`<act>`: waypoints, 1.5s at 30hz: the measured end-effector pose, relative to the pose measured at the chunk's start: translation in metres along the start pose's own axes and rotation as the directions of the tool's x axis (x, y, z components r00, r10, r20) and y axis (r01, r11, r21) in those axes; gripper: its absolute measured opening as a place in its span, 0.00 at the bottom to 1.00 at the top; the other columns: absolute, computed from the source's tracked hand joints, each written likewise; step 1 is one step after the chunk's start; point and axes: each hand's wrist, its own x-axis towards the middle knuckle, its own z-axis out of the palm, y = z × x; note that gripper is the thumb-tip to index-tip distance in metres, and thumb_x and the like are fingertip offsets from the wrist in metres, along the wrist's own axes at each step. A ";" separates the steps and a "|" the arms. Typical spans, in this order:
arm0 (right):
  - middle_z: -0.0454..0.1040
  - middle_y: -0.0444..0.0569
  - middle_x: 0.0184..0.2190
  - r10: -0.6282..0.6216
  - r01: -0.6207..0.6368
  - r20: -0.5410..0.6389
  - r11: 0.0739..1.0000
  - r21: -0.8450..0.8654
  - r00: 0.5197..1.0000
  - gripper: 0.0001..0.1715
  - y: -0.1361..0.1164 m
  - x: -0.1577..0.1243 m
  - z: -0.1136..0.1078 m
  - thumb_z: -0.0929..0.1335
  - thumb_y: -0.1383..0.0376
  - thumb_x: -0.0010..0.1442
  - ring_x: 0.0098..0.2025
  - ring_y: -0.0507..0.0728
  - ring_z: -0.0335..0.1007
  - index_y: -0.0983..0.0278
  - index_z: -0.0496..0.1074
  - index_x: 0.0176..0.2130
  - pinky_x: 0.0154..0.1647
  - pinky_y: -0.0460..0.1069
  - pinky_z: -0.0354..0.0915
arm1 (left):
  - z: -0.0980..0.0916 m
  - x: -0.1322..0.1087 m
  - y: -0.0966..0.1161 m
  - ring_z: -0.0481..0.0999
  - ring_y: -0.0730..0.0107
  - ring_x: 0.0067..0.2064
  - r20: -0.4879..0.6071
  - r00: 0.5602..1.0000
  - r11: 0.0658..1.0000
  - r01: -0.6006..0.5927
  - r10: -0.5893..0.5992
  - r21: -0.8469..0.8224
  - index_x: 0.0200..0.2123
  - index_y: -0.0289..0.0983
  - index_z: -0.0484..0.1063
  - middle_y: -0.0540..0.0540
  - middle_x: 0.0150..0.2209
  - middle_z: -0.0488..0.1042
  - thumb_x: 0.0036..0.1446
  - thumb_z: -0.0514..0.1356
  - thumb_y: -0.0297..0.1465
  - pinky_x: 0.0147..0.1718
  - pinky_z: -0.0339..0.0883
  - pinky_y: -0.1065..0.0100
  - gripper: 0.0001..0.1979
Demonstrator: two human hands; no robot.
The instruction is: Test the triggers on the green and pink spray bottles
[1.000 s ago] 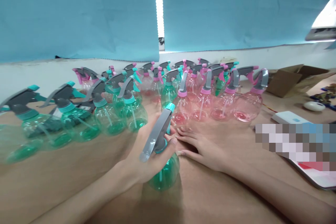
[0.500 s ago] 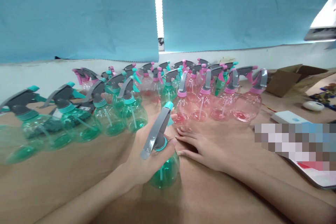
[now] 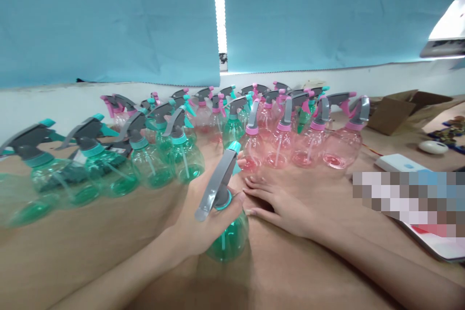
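Note:
My left hand (image 3: 216, 224) is wrapped around the neck of a green spray bottle (image 3: 232, 241), its thumb across the near side and its other fingers partly hidden behind the bottle. The bottle stands upright, with a grey trigger head, a turquoise nozzle pointing away and a thin tube inside. Just right of it, my right hand (image 3: 281, 206) lies palm down on the brown tabletop (image 3: 298, 271). Its fingers are stretched out towards the bottle and hold nothing.
Green spray bottles (image 3: 152, 160) form a row at the left. Pink spray bottles (image 3: 281, 145) line up at the right, with several mixed ones behind. Further right are a cardboard box (image 3: 392, 111), a computer mouse (image 3: 433, 147), a white box (image 3: 401, 161) and a partly blurred-out flat object (image 3: 441, 247).

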 end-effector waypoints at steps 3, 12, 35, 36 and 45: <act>0.61 0.55 0.63 0.002 -0.002 0.005 1.000 -0.001 1.000 0.32 -0.001 0.000 -0.001 0.63 0.49 0.63 0.65 0.65 0.54 0.62 0.65 0.60 0.64 0.65 0.54 | 0.000 0.000 0.000 0.69 0.69 0.24 0.003 1.000 1.000 -0.010 0.010 -0.021 0.44 0.43 0.67 0.54 0.26 0.68 0.55 0.57 0.31 0.23 0.67 0.68 0.12; 0.62 0.54 0.62 0.002 -0.002 -0.004 1.000 0.026 1.000 0.32 -0.001 0.000 -0.001 0.63 0.48 0.63 0.65 0.65 0.55 0.60 0.64 0.60 0.63 0.65 0.55 | -0.001 -0.001 -0.002 0.71 0.69 0.24 0.013 1.000 1.000 -0.013 0.013 -0.020 0.46 0.44 0.67 0.53 0.26 0.70 0.56 0.57 0.32 0.23 0.68 0.67 0.13; 0.59 0.52 0.64 -0.031 0.031 0.021 0.999 0.024 0.999 0.31 0.000 0.003 -0.002 0.63 0.49 0.63 0.66 0.64 0.53 0.58 0.62 0.62 0.63 0.64 0.54 | -0.001 0.003 0.008 0.72 0.69 0.27 -0.004 1.000 0.995 -0.027 0.027 -0.098 0.36 0.42 0.63 0.49 0.34 0.70 0.54 0.56 0.30 0.26 0.70 0.66 0.05; 0.61 0.53 0.64 -0.036 0.036 0.021 0.999 0.023 0.999 0.30 0.000 0.003 -0.003 0.64 0.50 0.63 0.65 0.65 0.54 0.58 0.63 0.61 0.63 0.64 0.54 | -0.001 0.003 0.007 0.72 0.69 0.27 -0.009 1.000 0.996 -0.029 0.028 -0.082 0.37 0.42 0.64 0.50 0.34 0.70 0.54 0.56 0.30 0.26 0.70 0.66 0.06; 0.67 0.54 0.59 -0.025 0.068 -0.146 0.952 0.300 0.989 0.37 -0.037 -0.009 -0.006 0.70 0.48 0.55 0.58 0.64 0.64 0.58 0.61 0.58 0.57 0.61 0.62 | -0.003 0.000 -0.003 0.73 0.67 0.27 0.031 0.998 0.997 -0.055 0.057 -0.058 0.55 0.45 0.62 0.52 0.30 0.72 0.57 0.59 0.36 0.29 0.71 0.64 0.22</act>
